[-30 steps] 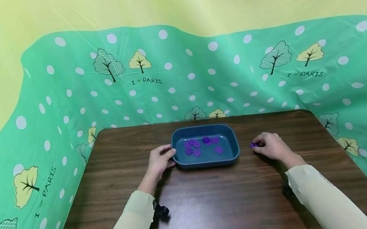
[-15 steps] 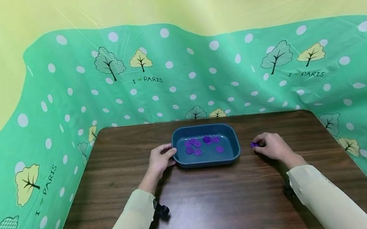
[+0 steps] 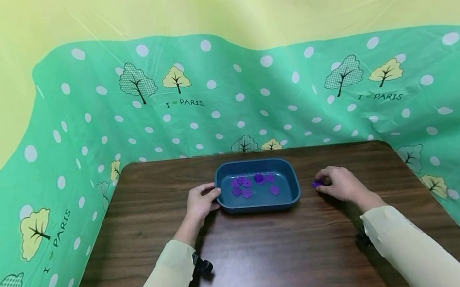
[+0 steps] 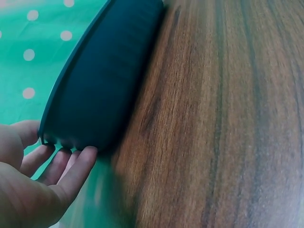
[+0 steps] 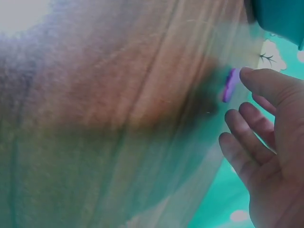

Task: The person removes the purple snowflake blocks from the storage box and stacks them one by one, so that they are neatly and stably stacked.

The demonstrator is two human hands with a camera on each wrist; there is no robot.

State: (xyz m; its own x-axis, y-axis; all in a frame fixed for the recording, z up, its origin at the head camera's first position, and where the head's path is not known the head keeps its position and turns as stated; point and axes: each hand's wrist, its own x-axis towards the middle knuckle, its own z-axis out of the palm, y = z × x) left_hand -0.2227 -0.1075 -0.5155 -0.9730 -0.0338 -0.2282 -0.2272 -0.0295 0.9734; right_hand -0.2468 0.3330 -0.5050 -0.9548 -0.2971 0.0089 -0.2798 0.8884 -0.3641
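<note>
My left hand (image 3: pixel 200 202) grips the left end of a dark blue rectangular tray (image 3: pixel 261 207). In the left wrist view its fingertips (image 4: pixel 88 152) press the tray's outer wall (image 4: pixel 99 90) from below, with the thumb at the rim. Several purple flower-shaped pieces (image 3: pixel 275 190) lie scattered inside the tray. To the right of the tray, my right hand (image 3: pixel 339 183) pinches one more purple flower-shaped piece (image 3: pixel 316 184) low over the table, between thumb and forefinger. The right wrist view shows this piece (image 5: pixel 229 85) edge-on near the thumb tip; the forefinger is mostly hidden there.
The dark wood-grain table (image 3: pixel 269 265) spreads out in front of the tray. A green and yellow printed cloth (image 3: pixel 214 96) hangs behind it and along both sides. Small black cameras, one of them the left wrist camera (image 3: pixel 204 266), sit at my sleeves.
Both hands and the tray stay almost in place. The purple piece at my right fingertips shows a slightly different angle. The head view shifts a little.
</note>
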